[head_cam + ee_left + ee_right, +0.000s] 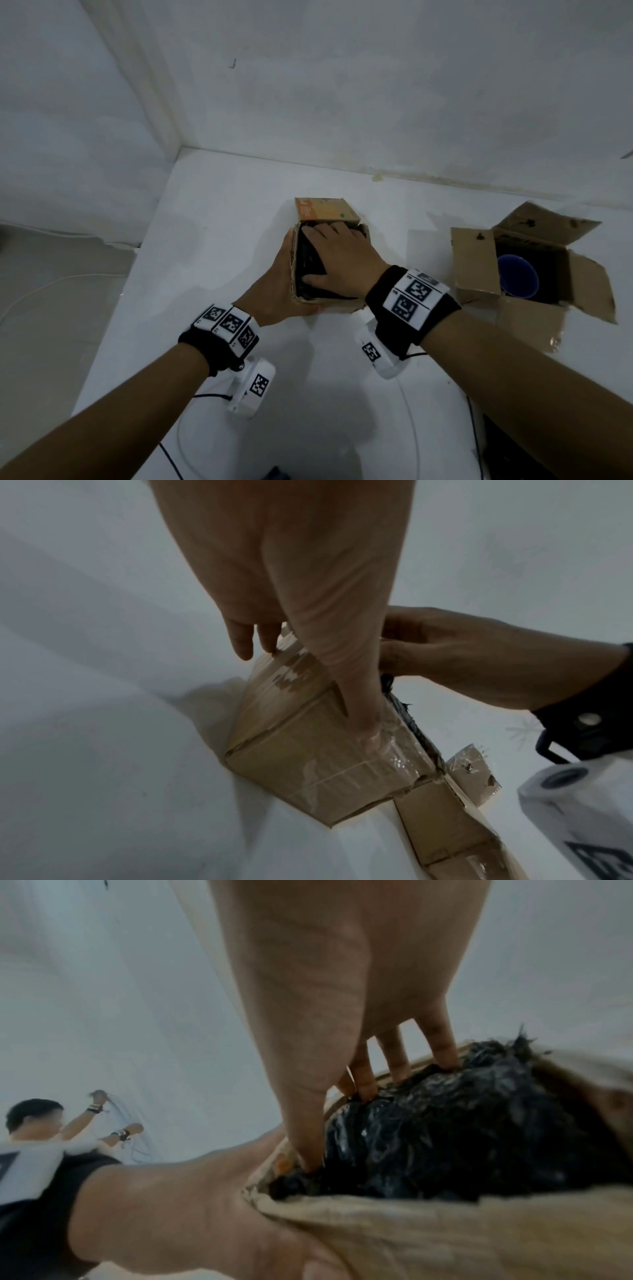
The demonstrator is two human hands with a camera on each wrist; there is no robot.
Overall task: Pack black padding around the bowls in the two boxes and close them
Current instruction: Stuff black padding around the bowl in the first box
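Note:
A small cardboard box (342, 304) sits mid-table, its orange-printed far flap (325, 209) standing up. Black padding (306, 263) fills it to the top and hides any bowl inside. My right hand (346, 263) lies spread on the padding (445, 1137), and its fingertips (441, 1053) dig in along the box's far-left rim. My left hand (277, 281) is flat against the box's left wall, with its thumb (359, 696) straight along the cardboard (308, 764). To the right, a second box (476, 260) stands open with all flaps out. A blue bowl (517, 277) sits in its dark interior.
The white table (239, 205) meets white walls at the back and left, and its left edge drops to the floor. Cables (411, 428) trail over the near table. Another person (34, 1123) works far off in the right wrist view.

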